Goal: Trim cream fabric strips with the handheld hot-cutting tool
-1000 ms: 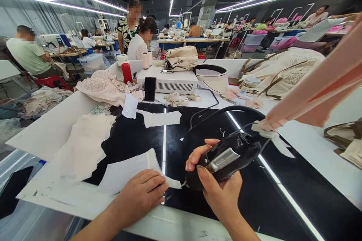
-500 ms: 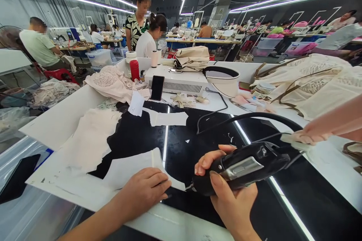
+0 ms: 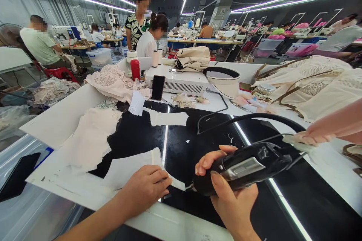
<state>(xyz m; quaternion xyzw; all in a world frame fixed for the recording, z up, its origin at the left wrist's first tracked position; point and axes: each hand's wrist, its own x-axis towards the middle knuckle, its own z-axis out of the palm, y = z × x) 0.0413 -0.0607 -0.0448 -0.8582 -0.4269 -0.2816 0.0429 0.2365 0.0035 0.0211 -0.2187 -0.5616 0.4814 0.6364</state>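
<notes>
Down by the near edge of the table (image 3: 181, 223), a white piece (image 3: 130, 167) lies partly under the left hand (image 3: 145, 188), palm down, fingers flat. The right hand (image 3: 234, 201) wraps its grip round a black tool (image 3: 243, 170), tip at the piece's corner (touching or not, I can't tell).

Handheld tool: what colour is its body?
The handheld tool is black, with a silvery plate; it shows best in the head view.

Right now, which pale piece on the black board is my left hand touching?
The white piece nearest you, its narrow end at the tip of the black tool. The white strip, written paper and cream cloth lie apart from your left hand.
</notes>
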